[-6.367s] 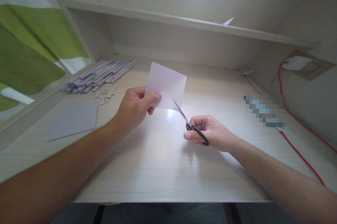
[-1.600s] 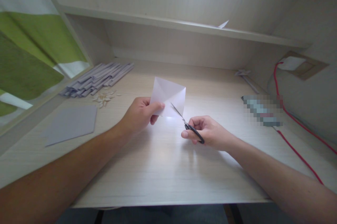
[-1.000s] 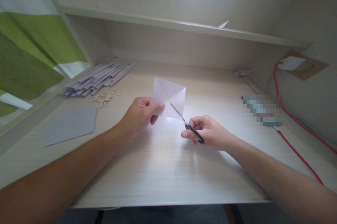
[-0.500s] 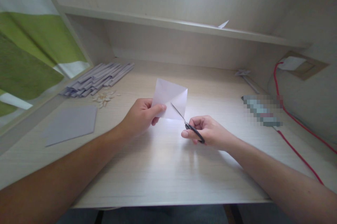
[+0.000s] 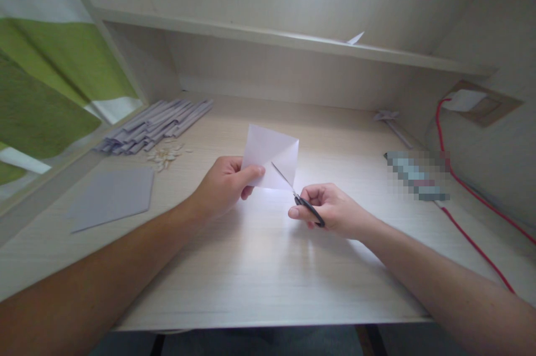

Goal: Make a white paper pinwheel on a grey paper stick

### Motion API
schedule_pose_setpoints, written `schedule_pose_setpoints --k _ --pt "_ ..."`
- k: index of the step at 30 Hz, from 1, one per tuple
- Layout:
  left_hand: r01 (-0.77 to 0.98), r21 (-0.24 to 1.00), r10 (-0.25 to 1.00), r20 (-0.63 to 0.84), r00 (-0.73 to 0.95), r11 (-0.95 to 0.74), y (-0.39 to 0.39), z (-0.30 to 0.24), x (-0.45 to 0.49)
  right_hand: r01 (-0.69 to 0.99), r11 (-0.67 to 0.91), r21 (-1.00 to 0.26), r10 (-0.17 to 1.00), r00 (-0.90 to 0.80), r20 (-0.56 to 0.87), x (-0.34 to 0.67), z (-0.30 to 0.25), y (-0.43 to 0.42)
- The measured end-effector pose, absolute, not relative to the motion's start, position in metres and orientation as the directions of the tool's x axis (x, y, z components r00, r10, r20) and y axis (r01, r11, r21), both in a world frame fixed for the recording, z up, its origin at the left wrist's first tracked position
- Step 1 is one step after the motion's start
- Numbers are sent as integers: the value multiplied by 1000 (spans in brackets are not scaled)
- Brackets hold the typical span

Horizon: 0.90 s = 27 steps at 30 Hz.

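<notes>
My left hand (image 5: pixel 224 186) pinches the lower left corner of a small white paper square (image 5: pixel 271 156) with crease lines, held upright above the desk. My right hand (image 5: pixel 330 211) grips black-handled scissors (image 5: pixel 298 198). Their thin blades reach up and left into the lower right part of the paper, along a diagonal crease. Both hands hover over the middle of the pale wooden desk (image 5: pixel 268 267).
A grey paper sheet (image 5: pixel 112 197) lies at the left. Behind it are a row of folded paper strips (image 5: pixel 153 119) and a small heap of seeds (image 5: pixel 165 156). A red cable (image 5: pixel 473 200) and a blurred object (image 5: pixel 416 174) sit at right. A shelf (image 5: pixel 293 41) runs overhead.
Since 6.4 s ago the paper and both hands have dropped lower and closer. Over the last second the scissor blades have moved slightly further into the paper; the paper shifted a little right.
</notes>
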<state>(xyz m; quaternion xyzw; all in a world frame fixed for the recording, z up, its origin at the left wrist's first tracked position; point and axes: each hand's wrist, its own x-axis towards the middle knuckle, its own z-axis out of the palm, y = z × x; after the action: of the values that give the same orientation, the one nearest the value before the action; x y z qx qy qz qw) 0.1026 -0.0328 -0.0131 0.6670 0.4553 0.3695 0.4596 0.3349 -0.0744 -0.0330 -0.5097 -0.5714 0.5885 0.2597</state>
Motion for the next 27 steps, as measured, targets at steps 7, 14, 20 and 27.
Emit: schedule_pose_setpoints --k 7,14,20,27 --pt "269 949 947 74 312 -163 -32 -13 102 277 -217 -936 889 -339 -307 334 -32 -75" --pt "257 952 944 78 320 -166 -32 -13 102 280 -207 -938 891 -342 -298 336 -34 -74" --pt "256 951 943 84 321 -172 -32 -15 102 258 -221 -940 893 -335 -302 336 -37 -73" --pt "259 952 950 79 302 -161 -32 -15 102 286 -219 -933 883 -348 -314 335 -32 -75"
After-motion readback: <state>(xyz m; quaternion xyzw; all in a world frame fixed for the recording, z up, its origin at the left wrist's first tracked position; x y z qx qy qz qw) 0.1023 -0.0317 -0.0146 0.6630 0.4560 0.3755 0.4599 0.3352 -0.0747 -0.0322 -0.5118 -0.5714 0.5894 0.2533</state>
